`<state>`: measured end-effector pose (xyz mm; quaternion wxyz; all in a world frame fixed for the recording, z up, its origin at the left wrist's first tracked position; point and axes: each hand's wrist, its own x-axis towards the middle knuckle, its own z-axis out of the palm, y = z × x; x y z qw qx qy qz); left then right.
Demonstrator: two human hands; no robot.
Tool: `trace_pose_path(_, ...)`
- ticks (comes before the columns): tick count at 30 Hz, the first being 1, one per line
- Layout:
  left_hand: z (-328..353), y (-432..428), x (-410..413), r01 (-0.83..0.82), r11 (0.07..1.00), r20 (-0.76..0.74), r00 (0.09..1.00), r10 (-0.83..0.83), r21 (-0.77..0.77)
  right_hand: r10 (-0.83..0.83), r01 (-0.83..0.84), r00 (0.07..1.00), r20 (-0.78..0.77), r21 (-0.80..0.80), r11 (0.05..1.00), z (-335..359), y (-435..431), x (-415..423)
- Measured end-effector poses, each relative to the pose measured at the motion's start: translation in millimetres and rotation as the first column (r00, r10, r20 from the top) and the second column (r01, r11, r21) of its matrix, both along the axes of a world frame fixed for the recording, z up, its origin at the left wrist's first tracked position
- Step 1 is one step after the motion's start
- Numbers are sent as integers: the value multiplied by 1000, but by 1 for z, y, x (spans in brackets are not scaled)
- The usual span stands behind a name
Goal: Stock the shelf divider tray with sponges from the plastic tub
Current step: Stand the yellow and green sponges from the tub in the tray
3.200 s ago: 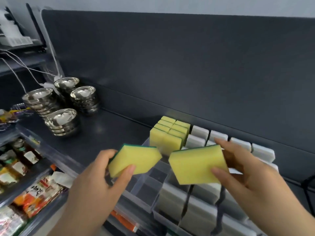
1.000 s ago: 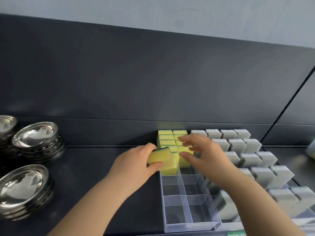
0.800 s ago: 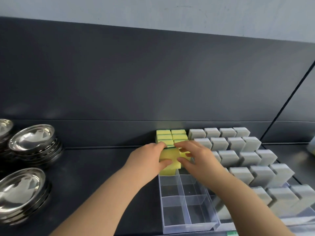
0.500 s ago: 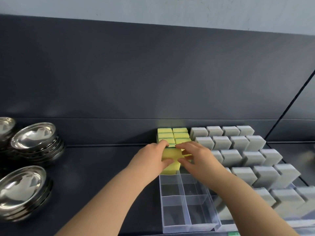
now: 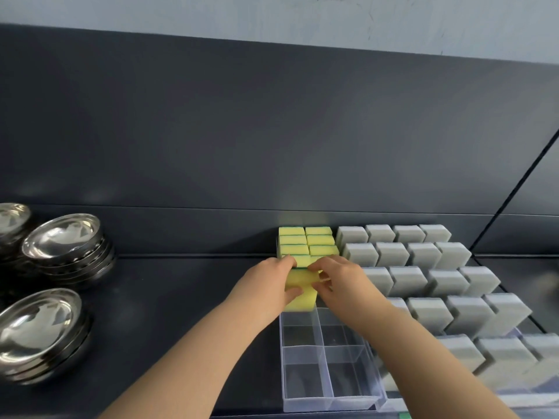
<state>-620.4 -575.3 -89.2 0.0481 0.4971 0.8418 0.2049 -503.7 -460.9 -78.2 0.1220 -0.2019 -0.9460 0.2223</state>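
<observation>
Pinching the sponge (image 5: 302, 282) upright in the left hand (image 5: 266, 285), long edge across the left lane of the tray (image 5: 329, 400), against the yellow rows (image 5: 305, 240) at the tray's back and behind its empty front cells, with the right hand (image 5: 341, 282) curled over the right lane, grip hidden.

At least eight yellow sponges (image 5: 292, 239) show in two columns at the back of the clear tray (image 5: 332, 400), with four compartments visible in front. Sixteen grey sponges (image 5: 423, 254) count clearly, four per row; the blurred front row cannot be counted. Three stacks of steel bowls (image 5: 63, 243) sit at the shelf's (image 5: 181, 297) left edge.
</observation>
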Motion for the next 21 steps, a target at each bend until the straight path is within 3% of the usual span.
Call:
trace_pose_path(5,-7,-5,-1,64,997,-135,989,-59,33,-19,-7,984,179,147,989,-14,-2,-4)
trace_pose_path(11,-24,-15,0,124,989,-276,951,-142,-83,11,-81,955,297,222,972,-31,-8,-2)
trace_pose_path(15,-24,-22,-3,169,985,-297,940,-167,-20,-24,-18,975,219,189,982,-26,-10,-1)
trace_pose_path(21,13,-28,-5,240,959,-329,927,-180,151,-90,95,995,-44,153,984,18,-12,10)
